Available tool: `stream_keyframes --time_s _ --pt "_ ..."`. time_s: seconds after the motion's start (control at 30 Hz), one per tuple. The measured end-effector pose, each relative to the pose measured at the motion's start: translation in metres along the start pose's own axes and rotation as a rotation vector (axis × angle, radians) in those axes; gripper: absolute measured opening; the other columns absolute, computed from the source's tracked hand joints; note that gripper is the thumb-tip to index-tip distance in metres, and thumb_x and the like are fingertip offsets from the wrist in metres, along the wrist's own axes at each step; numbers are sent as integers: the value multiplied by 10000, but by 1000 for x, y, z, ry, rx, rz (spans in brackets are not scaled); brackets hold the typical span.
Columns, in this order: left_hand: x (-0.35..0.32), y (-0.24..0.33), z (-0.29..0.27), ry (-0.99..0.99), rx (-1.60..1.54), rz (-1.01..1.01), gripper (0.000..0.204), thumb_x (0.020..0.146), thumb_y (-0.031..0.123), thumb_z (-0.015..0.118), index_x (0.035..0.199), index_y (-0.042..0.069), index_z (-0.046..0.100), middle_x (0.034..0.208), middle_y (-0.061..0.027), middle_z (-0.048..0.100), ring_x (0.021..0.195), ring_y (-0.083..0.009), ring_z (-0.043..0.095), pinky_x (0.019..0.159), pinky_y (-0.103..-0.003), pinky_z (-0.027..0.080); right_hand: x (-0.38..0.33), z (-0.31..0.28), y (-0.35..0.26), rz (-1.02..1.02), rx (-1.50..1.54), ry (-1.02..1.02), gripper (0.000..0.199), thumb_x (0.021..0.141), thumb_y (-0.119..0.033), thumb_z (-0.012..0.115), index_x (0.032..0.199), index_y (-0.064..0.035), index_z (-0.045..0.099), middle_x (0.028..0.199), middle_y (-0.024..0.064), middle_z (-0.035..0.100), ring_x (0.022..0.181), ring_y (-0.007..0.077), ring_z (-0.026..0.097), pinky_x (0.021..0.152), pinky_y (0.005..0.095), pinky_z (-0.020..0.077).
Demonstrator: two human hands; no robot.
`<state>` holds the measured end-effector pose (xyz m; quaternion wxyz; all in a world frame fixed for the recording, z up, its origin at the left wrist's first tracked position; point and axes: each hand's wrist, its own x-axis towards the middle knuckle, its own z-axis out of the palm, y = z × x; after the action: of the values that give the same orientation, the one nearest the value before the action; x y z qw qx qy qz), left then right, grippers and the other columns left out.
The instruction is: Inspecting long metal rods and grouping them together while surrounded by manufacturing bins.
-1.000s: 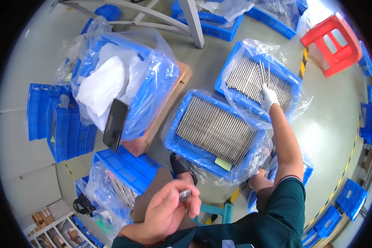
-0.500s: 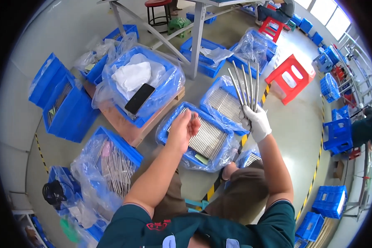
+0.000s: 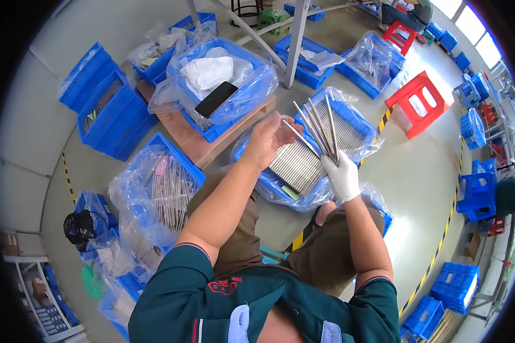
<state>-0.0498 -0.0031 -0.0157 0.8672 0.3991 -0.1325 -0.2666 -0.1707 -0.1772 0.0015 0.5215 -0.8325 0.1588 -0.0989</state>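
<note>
My right hand point(image 3: 342, 178), in a white glove, is closed around the lower ends of several thin metal rods point(image 3: 321, 130) that fan upward. One more metal rod point(image 3: 301, 138) slants away from this bunch toward my bare left hand point(image 3: 267, 140). The fingers of that hand are curled around its upper end. Beneath both hands stands a plastic-lined blue crate point(image 3: 269, 191) with a row of similar rods point(image 3: 296, 167) laid side by side and a pale green slip point(image 3: 292, 192) at its near end. Just beyond is a second lined crate point(image 3: 320, 98) of rods.
On a wooden pallet point(image 3: 183, 137) at the left rests a lined crate point(image 3: 243, 54) with a white cloth point(image 3: 207, 74) and a black phone point(image 3: 216, 99). A crate of loose rods point(image 3: 174, 191) is near my left arm. A red stool point(image 3: 419, 106) stands at right, a table leg point(image 3: 296, 46) ahead.
My right hand has lowered and moved left with the rods, tilting them leftward. My left hand has risen to the end of one rod. The view has shifted a little.
</note>
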Motion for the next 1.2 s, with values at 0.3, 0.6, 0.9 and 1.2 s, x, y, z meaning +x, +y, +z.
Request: stream_keyframes --time_s 0.3,0.6,0.9,1.2 --pt "9 -1 1 -40 204 27 299 910 278 545 1033 7 574 966 -157 644 896 -208 631 797 -299 487 8 -4 2 -95 -163 66 204 830 -222 593 871 -22 587 677 185 591 662 353 596 601 382 454" --pt "0 -8 10 -117 155 -75 255 887 159 578 1081 -6 576 1005 -148 633 906 -206 624 793 -299 493 8 1 -2 -20 26 -5 210 841 -214 582 886 -9 591 633 142 586 566 241 601 555 334 455" --pt "-1 -4 16 15 547 70 298 888 224 587 1050 -25 589 889 -107 648 764 -162 623 735 -291 503 10 -3 1 22 80 8 235 849 -233 577 902 -4 592 591 125 555 516 209 566 538 322 442" --pt "8 30 -9 73 221 88 329 885 267 592 1054 -15 585 912 -118 659 831 -180 637 784 -299 499 5 -10 8 227 343 -335 159 876 -182 579 876 -23 577 601 -9 502 504 65 455 464 226 365"
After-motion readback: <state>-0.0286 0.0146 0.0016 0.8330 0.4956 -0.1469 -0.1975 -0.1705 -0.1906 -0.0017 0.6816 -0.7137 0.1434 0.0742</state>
